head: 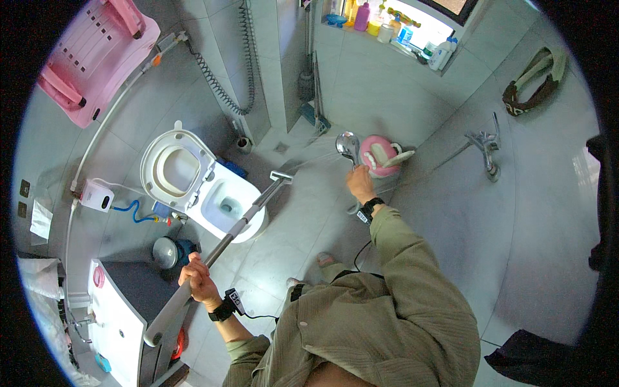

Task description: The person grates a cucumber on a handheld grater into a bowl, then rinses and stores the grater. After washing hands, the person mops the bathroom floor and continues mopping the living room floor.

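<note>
My left hand (198,278) grips the thick grey end of a long telescopic pole (240,225). The pole slants up across the open toilet (227,205), and its small white-edged head (281,177) is just past the bowl's rim. Whether that head touches the floor I cannot tell. In my right hand (361,184) is a chrome shower head (348,146), its spray running leftwards over the grey tiles. Beside it, near the wall, sits a pink and white child's potty or seat (380,157). Both the toilet's lid and seat (176,167) are raised.
A broom and brush (314,113) lean in the far corner near a floor drain (281,147). A wall tap (485,145) juts from the right wall. At left stand a white washbasin (112,324) and a lidded bin (166,252). Bottles (377,24) line the window ledge.
</note>
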`<state>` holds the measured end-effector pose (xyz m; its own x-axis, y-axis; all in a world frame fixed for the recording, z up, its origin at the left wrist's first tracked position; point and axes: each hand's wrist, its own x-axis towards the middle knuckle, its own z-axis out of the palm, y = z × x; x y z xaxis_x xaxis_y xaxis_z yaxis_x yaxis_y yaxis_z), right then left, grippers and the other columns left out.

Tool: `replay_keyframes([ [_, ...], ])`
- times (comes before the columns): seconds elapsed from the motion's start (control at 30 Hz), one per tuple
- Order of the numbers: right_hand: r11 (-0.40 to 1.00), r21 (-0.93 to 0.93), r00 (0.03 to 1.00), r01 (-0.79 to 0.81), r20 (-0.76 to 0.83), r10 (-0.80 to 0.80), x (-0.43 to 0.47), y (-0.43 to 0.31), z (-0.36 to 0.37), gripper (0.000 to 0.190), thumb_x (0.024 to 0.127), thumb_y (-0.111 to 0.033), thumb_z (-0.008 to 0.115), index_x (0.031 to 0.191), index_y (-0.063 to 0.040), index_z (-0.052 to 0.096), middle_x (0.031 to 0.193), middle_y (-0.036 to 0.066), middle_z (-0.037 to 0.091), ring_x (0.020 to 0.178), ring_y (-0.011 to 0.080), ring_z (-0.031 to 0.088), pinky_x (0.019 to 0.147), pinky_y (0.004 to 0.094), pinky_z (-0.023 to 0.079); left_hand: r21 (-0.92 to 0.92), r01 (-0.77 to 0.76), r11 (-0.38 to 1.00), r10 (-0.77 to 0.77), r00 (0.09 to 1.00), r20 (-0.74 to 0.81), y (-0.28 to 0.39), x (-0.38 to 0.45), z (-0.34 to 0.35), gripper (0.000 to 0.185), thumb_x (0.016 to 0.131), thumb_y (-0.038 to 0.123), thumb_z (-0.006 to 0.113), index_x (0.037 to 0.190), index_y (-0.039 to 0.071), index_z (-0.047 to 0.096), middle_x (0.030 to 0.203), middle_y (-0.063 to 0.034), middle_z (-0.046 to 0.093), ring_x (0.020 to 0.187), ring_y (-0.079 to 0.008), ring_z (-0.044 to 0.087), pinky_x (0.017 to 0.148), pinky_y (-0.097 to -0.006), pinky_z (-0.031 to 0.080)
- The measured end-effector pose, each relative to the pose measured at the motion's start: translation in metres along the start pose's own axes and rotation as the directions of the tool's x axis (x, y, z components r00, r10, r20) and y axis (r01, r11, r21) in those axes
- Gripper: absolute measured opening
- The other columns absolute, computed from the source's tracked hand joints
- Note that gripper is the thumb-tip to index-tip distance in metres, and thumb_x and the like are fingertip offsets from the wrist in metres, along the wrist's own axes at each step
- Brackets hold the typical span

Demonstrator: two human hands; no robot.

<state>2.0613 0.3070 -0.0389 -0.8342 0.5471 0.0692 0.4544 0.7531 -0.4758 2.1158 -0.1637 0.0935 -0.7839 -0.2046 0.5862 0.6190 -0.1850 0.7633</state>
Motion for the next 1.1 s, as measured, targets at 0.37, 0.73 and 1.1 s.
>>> replay_keyframes([
  [0.37, 0.923, -0.358, 0.862, 0.141, -0.414, -0.292, -0.004, 0.021, -0.204, 0.032, 0.08, -0.021, 0.058, 0.091, 0.008, 0.057, 0.132, 0.031, 0.034, 0.128, 0.0476, 0.028, 0.106, 0.0526, 0.024, -0.081, -0.024, 0.996, 0.028, 0.999, 0.045, -0.006, 0.014, 0.012, 0.026, 0.077, 0.014, 0.047, 0.056, 0.011, 0.032, 0.048, 0.0014, 0.029, 0.048, -0.0101, 0.023, 0.062, -0.0318, 0.027],
  [0.73, 0.937, -0.258, 0.888, -0.236, -0.449, 0.1, 0.085, 0.112, -0.395, 0.051, 0.082, -0.035, 0.049, 0.098, 0.011, 0.063, 0.132, 0.035, 0.038, 0.129, 0.0474, 0.029, 0.107, 0.0525, 0.024, 0.028, 0.018, 0.999, -0.019, 0.999, 0.027, -0.012, 0.018, 0.007, 0.026, 0.078, 0.023, 0.053, 0.061, 0.008, 0.04, 0.06, -0.003, 0.036, 0.067, -0.0177, 0.04, 0.078, -0.0335, 0.038],
  [1.1, 0.904, -0.306, 0.948, -0.3, -0.198, 0.247, 0.118, 0.12, -0.398, 0.043, 0.082, -0.035, 0.047, 0.099, -0.001, 0.066, 0.109, 0.022, 0.062, 0.102, 0.037, 0.058, 0.085, 0.0482, 0.046, 0.029, 0.065, 0.997, -0.066, 0.996, 0.064, -0.051, 0.021, -0.023, 0.03, 0.093, 0.031, 0.046, 0.073, 0.01, 0.037, 0.071, -0.0011, 0.036, 0.071, -0.0149, 0.043, 0.078, -0.0341, 0.039],
])
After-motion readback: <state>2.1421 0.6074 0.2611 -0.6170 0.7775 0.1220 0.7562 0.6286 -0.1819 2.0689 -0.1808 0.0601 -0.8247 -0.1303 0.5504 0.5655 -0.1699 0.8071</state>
